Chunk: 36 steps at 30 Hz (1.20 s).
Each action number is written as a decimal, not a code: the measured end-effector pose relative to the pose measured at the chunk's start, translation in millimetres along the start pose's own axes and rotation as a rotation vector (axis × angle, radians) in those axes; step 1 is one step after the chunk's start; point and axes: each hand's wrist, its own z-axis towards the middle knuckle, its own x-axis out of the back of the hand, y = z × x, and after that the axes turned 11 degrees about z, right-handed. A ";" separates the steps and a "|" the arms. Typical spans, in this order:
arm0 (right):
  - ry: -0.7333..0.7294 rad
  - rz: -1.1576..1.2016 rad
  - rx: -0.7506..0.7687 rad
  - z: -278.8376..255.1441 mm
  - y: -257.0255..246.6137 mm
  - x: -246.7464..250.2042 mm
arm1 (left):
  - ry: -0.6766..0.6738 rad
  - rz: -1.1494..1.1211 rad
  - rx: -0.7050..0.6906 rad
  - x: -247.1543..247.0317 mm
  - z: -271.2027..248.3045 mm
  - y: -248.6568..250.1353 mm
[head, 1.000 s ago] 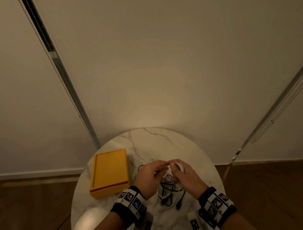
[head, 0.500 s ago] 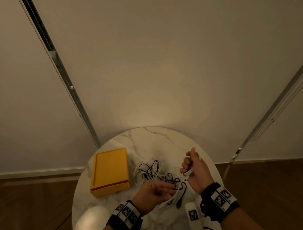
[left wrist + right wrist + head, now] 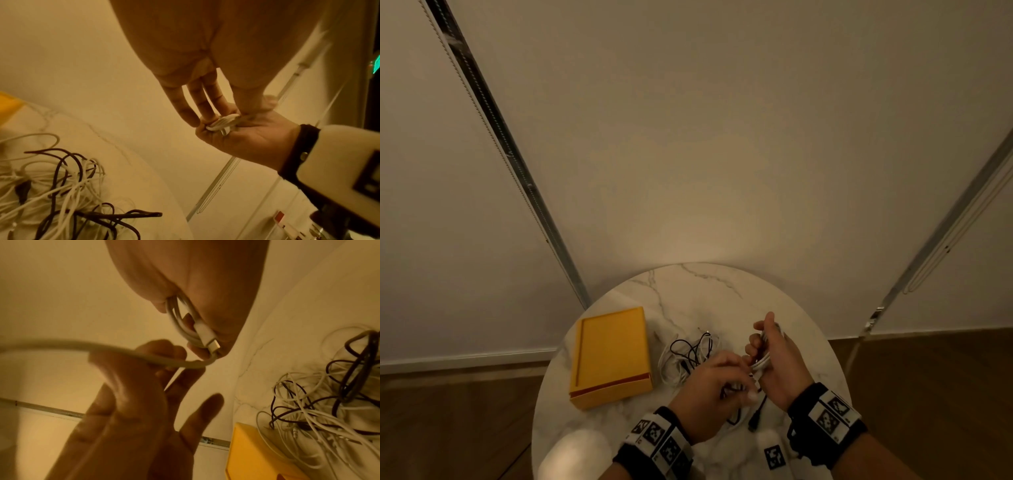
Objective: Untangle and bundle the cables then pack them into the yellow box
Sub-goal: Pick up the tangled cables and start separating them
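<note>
— Both hands are up over the near right part of the tabletop, working one white cable. Which does what?

— Her right hand is curled round a small coil of it, plug end poking out by the fingers. Her left hand pinches the loose run of the same cable and seems to be feeding it toward the coil; its other fingers lie fairly straight.

— So one cable is nearly bundled. What could spoil it?

— The coil is only held by finger pressure. If the right hand slackens while taking the next turn, I'd expect the loops to spring apart.

— And the free tail?

— It trails down toward the near edge, by a black plug lying there. Whether it is still caught in the heap, I cannot tell. If it is, a pull would drag the heap along.

— Where is that heap?

— The tangle of black and white cables sits mid-table, between the hands and the yellow box. It touches the box's right side or lies just beside it; dragging could shove cables against it.

— And the box itself?

— It sits at the left edge of the tabletop, its near corner close to the rim. It looks shallow, so a loose, fat coil may not sit flat inside. Whether it is open, I cannot say for certain.
</note>
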 end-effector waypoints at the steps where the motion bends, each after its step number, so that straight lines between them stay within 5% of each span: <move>1: -0.003 -0.037 0.012 -0.9 0.5 0.0 | 0.015 0.008 0.021 -0.9 1.1 2.2; 7: -0.056 -0.286 0.069 -10.1 11.9 -4.3 | 0.145 -0.028 0.229 -4.7 11.7 12.4; 15: -0.148 -0.216 -0.048 -19.9 13.7 -12.4 | 0.123 0.086 0.117 -10.0 17.5 18.1; 20: 0.021 -0.180 -0.088 -8.3 15.2 -4.4 | -0.001 0.024 0.138 -16.1 12.0 22.8; 29: 0.040 -0.144 -0.113 -9.9 15.2 -3.7 | 0.031 0.067 0.144 -22.9 12.7 9.4; 33: 0.080 -0.138 -0.084 -14.0 12.0 -5.1 | 0.143 0.378 -0.013 -31.7 5.1 1.4; 36: 0.056 -0.053 -0.131 -14.4 6.4 -5.7 | 0.083 0.687 -0.014 -42.5 -3.0 -8.3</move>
